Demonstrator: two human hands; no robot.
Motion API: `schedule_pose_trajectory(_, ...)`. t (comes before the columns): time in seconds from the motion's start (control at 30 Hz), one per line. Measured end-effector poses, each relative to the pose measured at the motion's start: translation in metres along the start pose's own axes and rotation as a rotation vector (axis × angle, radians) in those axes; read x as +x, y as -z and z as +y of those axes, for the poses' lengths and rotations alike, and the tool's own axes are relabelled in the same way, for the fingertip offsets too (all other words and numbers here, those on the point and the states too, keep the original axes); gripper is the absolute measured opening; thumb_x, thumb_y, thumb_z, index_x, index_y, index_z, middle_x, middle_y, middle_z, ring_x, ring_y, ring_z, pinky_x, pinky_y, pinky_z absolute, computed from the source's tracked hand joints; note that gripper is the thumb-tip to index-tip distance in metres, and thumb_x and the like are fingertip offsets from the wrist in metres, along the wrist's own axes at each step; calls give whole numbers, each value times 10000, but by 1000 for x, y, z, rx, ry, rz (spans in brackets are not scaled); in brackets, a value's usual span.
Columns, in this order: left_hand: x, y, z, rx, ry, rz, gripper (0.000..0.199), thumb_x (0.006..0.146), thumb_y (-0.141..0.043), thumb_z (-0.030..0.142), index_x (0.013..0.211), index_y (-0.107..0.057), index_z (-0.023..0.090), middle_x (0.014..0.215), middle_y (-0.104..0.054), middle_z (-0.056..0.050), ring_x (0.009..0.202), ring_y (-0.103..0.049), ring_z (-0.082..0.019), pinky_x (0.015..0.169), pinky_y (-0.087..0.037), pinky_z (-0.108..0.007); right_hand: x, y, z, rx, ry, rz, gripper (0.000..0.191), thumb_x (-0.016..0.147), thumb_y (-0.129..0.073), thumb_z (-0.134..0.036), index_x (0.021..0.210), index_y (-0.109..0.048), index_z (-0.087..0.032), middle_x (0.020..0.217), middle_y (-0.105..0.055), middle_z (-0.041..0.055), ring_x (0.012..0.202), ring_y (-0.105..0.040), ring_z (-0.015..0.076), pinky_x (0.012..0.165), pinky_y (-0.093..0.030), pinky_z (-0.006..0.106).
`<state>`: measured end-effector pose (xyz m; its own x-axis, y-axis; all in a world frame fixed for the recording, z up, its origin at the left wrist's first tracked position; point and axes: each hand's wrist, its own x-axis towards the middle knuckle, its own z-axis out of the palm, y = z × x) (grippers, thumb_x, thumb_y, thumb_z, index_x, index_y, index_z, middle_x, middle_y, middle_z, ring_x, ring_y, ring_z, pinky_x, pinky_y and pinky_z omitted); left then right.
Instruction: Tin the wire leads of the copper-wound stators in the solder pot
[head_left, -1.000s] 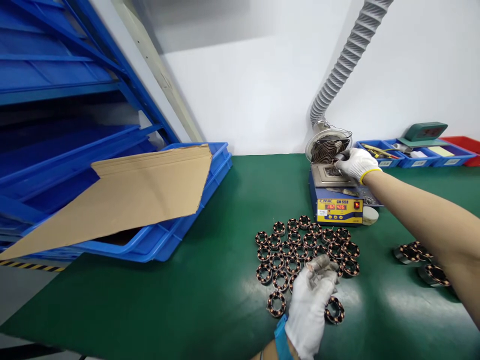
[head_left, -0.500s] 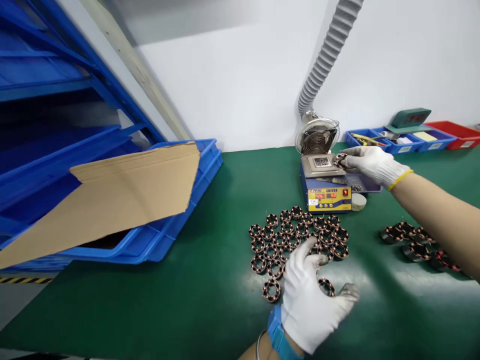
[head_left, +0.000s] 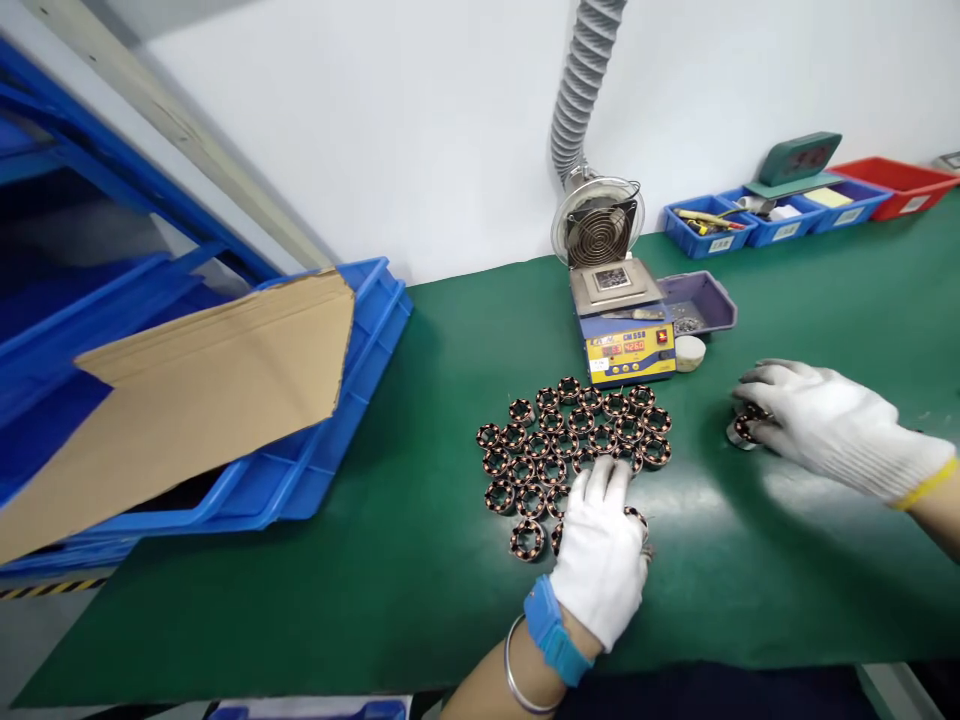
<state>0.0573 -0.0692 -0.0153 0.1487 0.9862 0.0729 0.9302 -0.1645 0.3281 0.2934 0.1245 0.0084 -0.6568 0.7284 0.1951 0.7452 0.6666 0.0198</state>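
Observation:
Several ring-shaped motor stators [head_left: 551, 470] with copper windings lie grouped on the green table. My left hand [head_left: 604, 560], in a white glove, reaches over the near right side of this group. Its fingers and thumb close about a stator [head_left: 636, 520], mostly hidden by the hand. Farther right, my gloved right hand [head_left: 817, 420] is low over the table, fingers curled around a stator [head_left: 742, 430]. The hand covers most of what lies under it there.
A solder pot [head_left: 630, 350] with a digital display stands behind the stators, below a fan and grey duct [head_left: 589, 90]. Beside it are a purple tray [head_left: 720, 305] and a round whitish pad [head_left: 688, 353]. Blue bins [head_left: 709, 240] line the wall. Cardboard [head_left: 225, 370] covers blue crates [head_left: 375, 310] at left.
My right hand has come from the solder pot down to the table at right with a stator. My left hand has closed over a stator. The view has shifted right and down.

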Motion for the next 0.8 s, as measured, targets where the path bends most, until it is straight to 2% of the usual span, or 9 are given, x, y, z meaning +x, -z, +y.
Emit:
schedule_pose_trajectory(0.1, -1, -7, 2, -64, -24, 179, 99, 807, -713, 227, 879, -734, 163, 1530, -518, -154, 1418, -455, -401, 1161, -413, -594, -23, 2, -36, 345, -134, -98, 390, 880, -628, -444, 1193, -733, -236, 1193, -719, 107, 990, -712, 281, 864, -580, 406)
schedule_pose_trajectory(0.17, -1, -12, 5, -121, 1, 278, 130, 805, -684, 187, 935, -700, 180, 1478, -570, -155, 1303, -574, -376, 1062, -516, -576, -37, -4, -68, 782, -245, -342, 528, 821, -685, -434, 1317, -668, -254, 1003, -763, 78, 800, -737, 238, 679, -611, 338)
schedule_pose_trajectory(0.23, -2, -16, 8, -162, 13, 315, 184, 778, -671, 141, 951, -667, 200, 1368, -653, -156, 1130, -681, -362, 915, -600, -558, -44, -13, -100, 1201, -243, -515, 582, 839, -656, -403, 1388, -609, -216, 977, -766, 77, 791, -736, 212, 681, -616, 319)
schedule_pose_trajectory(0.3, -2, -17, 10, -220, 29, 366, 209, 748, -667, 109, 922, -634, 221, 1293, -692, -147, 1061, -713, -357, 858, -620, -542, -43, -21, -122, 1512, -243, -479, 545, 830, -668, -422, 1314, -642, -172, 1081, -757, 108, 863, -743, 212, 726, -623, 318)
schedule_pose_trajectory(0.37, -3, -17, 10, -340, 87, 489, 253, 748, -684, 114, 967, -613, 221, 1413, -607, -171, 1142, -692, -354, 912, -611, -519, -39, -25, -134, 1673, -265, -391, 545, 805, -707, -430, 1272, -647, -157, 1169, -738, 133, 909, -749, 223, 758, -630, 329)
schedule_pose_trajectory(0.47, -3, -17, 7, -500, 134, 598, 528, 776, -739, 199, 1270, -552, 194, 1605, -377, -218, 1323, -587, -354, 1039, -563, -489, -36, -23, -138, 1608, -242, -286, 566, 809, -705, -390, 1322, -615, -168, 1218, -724, 140, 993, -745, 243, 839, -630, 366)
schedule_pose_trajectory(0.53, -3, -18, 2, -527, 84, 560, 644, 796, -737, 218, 1394, -500, 188, 1561, -456, -207, 1359, -559, -338, 1091, -531, -476, -38, -20, -138, 1381, -201, -180, 535, 805, -686, -353, 1307, -639, -176, 1208, -728, 132, 1029, -735, 256, 877, -622, 388)
schedule_pose_trajectory(0.7, -2, -22, -4, -552, -6, 472, 627, 834, -620, 124, 1448, -522, 202, 1432, -624, -133, 1323, -601, -278, 1126, -508, -418, -48, -22, -139, 829, -106, 185, 446, 782, -697, -356, 1197, -703, -190, 1092, -757, 120, 952, -743, 272, 840, -624, 410)
schedule_pose_trajectory(0.8, -3, -21, -3, -578, 93, 406, 645, 847, -613, 160, 1480, -500, 205, 1361, -678, -125, 1170, -698, -279, 1025, -574, -401, -50, -24, -138, 724, -8, 344, 411, 839, -666, -367, 1204, -677, -178, 1093, -755, 123, 958, -746, 254, 833, -629, 379)
